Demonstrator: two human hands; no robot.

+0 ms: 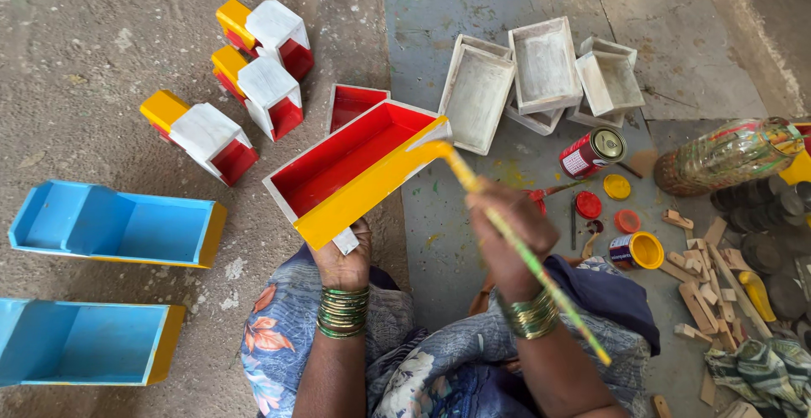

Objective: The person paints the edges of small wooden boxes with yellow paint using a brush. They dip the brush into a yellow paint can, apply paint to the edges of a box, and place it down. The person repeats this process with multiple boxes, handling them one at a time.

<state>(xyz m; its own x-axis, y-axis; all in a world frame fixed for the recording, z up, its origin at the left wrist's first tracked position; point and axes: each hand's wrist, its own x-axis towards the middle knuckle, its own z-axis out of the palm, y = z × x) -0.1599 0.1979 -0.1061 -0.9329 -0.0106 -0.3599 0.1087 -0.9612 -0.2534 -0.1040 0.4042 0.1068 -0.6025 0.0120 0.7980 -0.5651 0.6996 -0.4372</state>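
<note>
Wooden tray (351, 164), red inside and yellow on its long side, tilts up above the person's lap over the floor. The left hand (345, 259) is clamped on its near bottom corner. The right hand (505, 230) is closed around a long paintbrush (507, 228), and the brush tip touches the top far corner of the yellow side. To paint well, I think the left hand should hold the tray steady. The brush should go slowly along the edge, so yellow stays off the red. An open yellow paint tin (638, 251) sits near the right hand. Blue trays (118, 225) rest apart on the floor.
</note>
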